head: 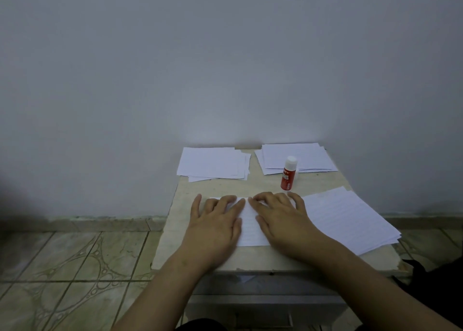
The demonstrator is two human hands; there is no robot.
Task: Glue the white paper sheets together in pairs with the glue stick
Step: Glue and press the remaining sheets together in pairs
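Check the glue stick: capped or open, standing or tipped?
Capped and upright: the glue stick stands on the table with its white cap on, untouched.

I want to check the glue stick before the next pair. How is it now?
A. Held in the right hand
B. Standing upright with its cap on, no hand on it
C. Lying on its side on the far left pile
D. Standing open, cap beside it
B: the glue stick stands upright, white cap on, while both hands press flat on the sheet.

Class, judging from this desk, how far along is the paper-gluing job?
Done: unclear; any stack may hold finished pairs. In hand: left hand and right hand press flat on the white paper sheet, while the capped red-and-white glue stick stands untouched. Left: probably the right-hand white paper stack.
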